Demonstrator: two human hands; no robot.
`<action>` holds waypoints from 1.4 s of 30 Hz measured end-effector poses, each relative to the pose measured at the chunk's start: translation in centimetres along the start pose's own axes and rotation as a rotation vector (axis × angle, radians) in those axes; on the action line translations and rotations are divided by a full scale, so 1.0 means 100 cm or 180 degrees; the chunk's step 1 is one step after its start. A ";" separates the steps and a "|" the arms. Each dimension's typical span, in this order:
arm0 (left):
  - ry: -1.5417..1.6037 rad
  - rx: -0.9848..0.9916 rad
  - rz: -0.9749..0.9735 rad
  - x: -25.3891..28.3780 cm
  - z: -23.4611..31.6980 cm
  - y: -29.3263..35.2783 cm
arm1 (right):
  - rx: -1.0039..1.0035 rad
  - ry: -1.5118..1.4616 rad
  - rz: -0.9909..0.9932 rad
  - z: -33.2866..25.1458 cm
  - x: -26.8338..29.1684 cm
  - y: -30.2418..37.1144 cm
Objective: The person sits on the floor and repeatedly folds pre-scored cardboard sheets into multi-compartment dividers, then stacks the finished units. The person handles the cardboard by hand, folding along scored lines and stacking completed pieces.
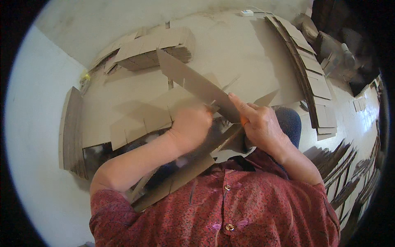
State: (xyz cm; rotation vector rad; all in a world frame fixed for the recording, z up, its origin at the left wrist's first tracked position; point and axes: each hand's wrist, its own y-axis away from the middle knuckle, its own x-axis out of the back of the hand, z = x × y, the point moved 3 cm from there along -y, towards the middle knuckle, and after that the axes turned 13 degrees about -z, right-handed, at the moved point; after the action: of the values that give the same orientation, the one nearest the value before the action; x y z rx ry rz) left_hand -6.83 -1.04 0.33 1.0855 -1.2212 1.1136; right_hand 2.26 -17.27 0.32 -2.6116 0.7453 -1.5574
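Long cardboard strip: the strip is slanting above the pale tan surface, stiff, flat and matte brown, a narrow slit showing near its middle; its near end is lying between the 2 hands.
Right hand: this hand is grasping the strip's near end, the index finger lying along its upper edge; an orange band is circling a finger.
Left hand: this hand is curling beside the strip's lower edge, blurred; its fingertips are hiding, so whether it is pinching anything I cannot tell.
Loose sheet: a thin slit sheet is lying left of the hands, its near edge running in front of a dark gap.
Far stack: layered cardboard pieces are piling into a long block with ragged, slotted sides.
Left stack: tall, close-packed layers are standing near the white wall.
Right row: overlapping rectangles are fanning along a dark, ridged edge.
Clothing: a red speckled shirt is showing 2 shiny round buttons; dark dotted cloth is covering a knee.
Murky parts: lower-right bundles are running into the black rim; upper-right objects are sinking into shadow.
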 end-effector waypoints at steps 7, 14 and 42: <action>0.1517 0.0463 -0.0417 -0.024 -0.017 -0.010 | -0.0227 -0.0043 -0.0291 0.015 -0.021 0.008; 0.2818 0.0344 -0.0015 -0.035 -0.052 -0.010 | -0.0226 -0.0059 -0.0139 0.034 -0.009 0.005; 0.2039 0.1466 -0.0401 -0.004 -0.128 -0.025 | 0.0013 0.0058 0.0467 0.030 0.012 0.012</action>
State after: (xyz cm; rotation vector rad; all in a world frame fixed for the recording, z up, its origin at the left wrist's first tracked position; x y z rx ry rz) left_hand -2.61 11.22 -0.70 1.0010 -0.3956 1.5303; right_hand 4.77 -19.51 -0.51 -2.4795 0.9111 -1.5420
